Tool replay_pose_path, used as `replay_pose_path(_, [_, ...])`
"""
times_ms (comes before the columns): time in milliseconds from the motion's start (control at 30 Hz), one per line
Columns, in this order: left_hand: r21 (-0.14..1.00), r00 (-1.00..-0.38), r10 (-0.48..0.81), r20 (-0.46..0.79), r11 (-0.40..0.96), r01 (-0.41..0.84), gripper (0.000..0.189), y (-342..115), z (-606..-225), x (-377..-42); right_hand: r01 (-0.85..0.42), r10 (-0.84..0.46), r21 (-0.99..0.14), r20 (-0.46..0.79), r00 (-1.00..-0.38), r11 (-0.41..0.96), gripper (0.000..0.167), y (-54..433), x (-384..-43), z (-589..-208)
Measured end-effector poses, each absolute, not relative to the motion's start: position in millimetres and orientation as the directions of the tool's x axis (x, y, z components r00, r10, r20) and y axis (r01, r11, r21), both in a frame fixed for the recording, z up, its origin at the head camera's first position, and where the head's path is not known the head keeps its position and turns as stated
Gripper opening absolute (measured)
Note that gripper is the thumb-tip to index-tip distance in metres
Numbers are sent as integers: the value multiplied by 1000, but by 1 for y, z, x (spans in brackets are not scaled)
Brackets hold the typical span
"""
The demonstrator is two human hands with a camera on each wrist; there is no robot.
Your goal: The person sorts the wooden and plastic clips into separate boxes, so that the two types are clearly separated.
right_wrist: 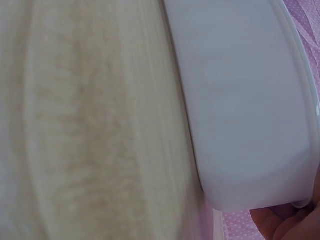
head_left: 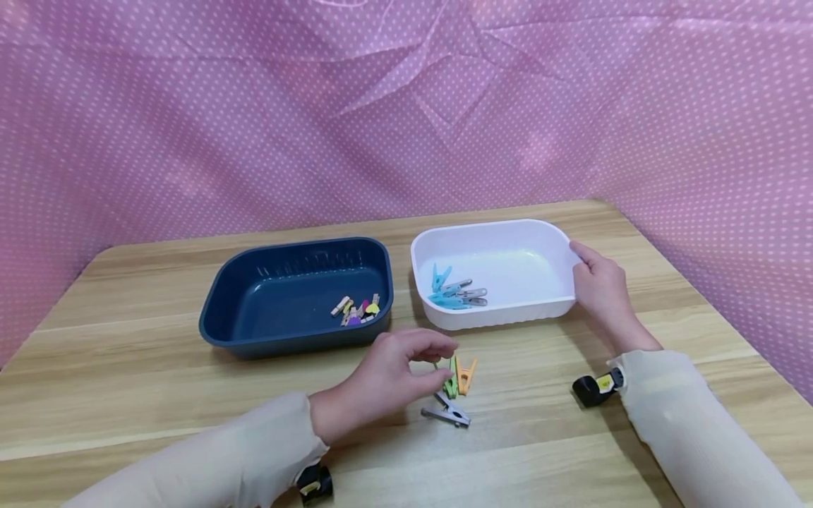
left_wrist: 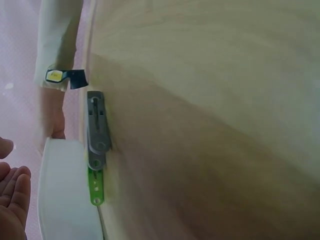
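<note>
My left hand (head_left: 400, 367) hovers over the table's middle, thumb and fingers apart with nothing between them. Right by its fingertips lie a green clothespin (head_left: 452, 384) and an orange clothespin (head_left: 466, 376). Just below them in the head view is a grey clothespin (head_left: 447, 415), which shows in front of the green one in the left wrist view. On the right, my right hand (head_left: 603, 289) grips the rim of a white plastic basin (head_left: 508, 316), thumb over the edge and fingers at the outer wall. Blue-and-grey clothespins (head_left: 449, 300) are heaped in the basin's near left corner.
Left of the white basin stands a dark blue basin (head_left: 279, 347) holding several small wooden clips (head_left: 356, 310) with coloured decorations. A pink dotted cloth (head_left: 406, 127) hangs behind the wooden table (head_left: 152, 395).
</note>
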State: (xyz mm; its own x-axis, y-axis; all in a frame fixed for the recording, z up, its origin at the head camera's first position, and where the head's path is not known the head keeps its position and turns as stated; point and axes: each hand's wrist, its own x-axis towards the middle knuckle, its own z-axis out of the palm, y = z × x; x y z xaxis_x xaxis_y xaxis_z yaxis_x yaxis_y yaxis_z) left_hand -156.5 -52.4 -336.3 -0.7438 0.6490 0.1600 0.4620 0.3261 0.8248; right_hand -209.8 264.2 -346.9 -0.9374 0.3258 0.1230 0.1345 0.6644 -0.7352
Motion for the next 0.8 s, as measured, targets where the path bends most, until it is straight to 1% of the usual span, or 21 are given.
replay_pose_path(233, [830, -715, 696, 72, 355, 429, 35, -58, -341, -157, 130, 321, -736, 125, -939, 665, 50, 265, -210, -348])
replay_pose_path(467, [829, -693, 720, -39, 410, 380, 33, -59, -348, -158, 125, 323, -738, 131, -937, 663, 49, 265, -209, -348])
replay_pose_path(700, [812, -676, 736, -37, 417, 409, 35, -59, -351, -159, 125, 323, -741, 130, -938, 660, 50, 265, -209, -349])
replay_pose_path(800, [814, -675, 735, -59, 427, 393, 36, -60, -352, -159, 126, 322, -740, 127, -938, 660, 50, 265, -210, -349])
